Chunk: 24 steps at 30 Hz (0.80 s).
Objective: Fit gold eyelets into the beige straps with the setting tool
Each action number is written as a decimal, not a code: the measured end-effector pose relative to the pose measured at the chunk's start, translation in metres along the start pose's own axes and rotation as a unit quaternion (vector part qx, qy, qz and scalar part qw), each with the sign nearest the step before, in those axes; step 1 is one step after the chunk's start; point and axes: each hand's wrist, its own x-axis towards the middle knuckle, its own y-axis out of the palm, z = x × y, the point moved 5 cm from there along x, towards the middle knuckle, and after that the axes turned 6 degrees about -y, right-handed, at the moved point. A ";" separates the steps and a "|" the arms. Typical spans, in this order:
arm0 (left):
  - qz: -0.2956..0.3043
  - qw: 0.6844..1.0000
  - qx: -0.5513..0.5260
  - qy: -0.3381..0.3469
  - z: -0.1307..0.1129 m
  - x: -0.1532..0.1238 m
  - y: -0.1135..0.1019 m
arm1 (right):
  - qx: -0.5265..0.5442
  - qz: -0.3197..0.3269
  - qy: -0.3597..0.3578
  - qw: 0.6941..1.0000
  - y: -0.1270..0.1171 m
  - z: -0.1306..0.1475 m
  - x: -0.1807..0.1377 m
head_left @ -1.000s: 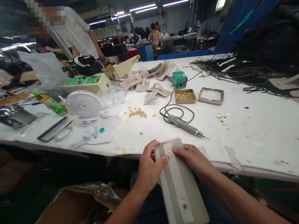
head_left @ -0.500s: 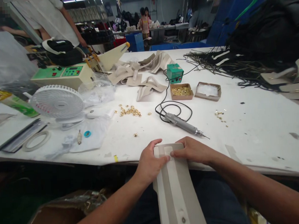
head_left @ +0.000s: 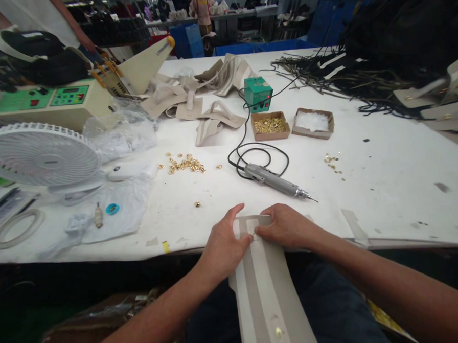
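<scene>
A beige striped panel stretches from the table's front edge down over my lap. My left hand grips its far end from the left, thumb pressed on top. My right hand grips the same end from the right, its thumb close to the left one. Between the thumbs a small dark spot shows on the panel's middle strip. Lower down, a gold fitting sits in the panel. On the table beyond my hands lies a grey electric screwdriver. A single gold piece lies ahead of my left hand.
Gold rings lie scattered left of the screwdriver. Behind it stand a green control box, a box of gold parts and a box of white pieces. A white fan occupies the left; dark cords spread at the right.
The view has tilted down and shifted right, so table objects appear higher and farther left. Both hands still hold the panel's end; the dark spot between the thumbs now shows.
</scene>
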 end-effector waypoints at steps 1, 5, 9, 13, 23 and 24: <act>-0.006 1.000 0.002 0.007 0.000 0.000 0.000 | 0.001 -0.002 -0.004 1.000 0.000 -0.001 0.001; -0.040 0.994 0.085 0.060 -0.003 -0.001 -0.002 | -0.007 -0.007 -0.007 1.000 0.001 -0.004 0.001; -0.087 0.966 0.155 0.186 -0.004 -0.009 0.000 | -0.009 -0.005 -0.014 1.000 0.002 -0.005 0.000; -0.103 0.955 0.153 0.234 0.006 -0.009 0.008 | -0.016 0.003 -0.013 1.000 -0.001 -0.002 -0.001; -0.108 0.943 0.180 0.258 0.021 0.005 0.010 | -0.042 -0.084 -0.040 0.995 -0.015 -0.004 -0.009; -0.110 0.942 0.184 0.259 0.022 0.005 0.010 | -0.031 -0.118 -0.056 0.991 -0.022 -0.009 -0.014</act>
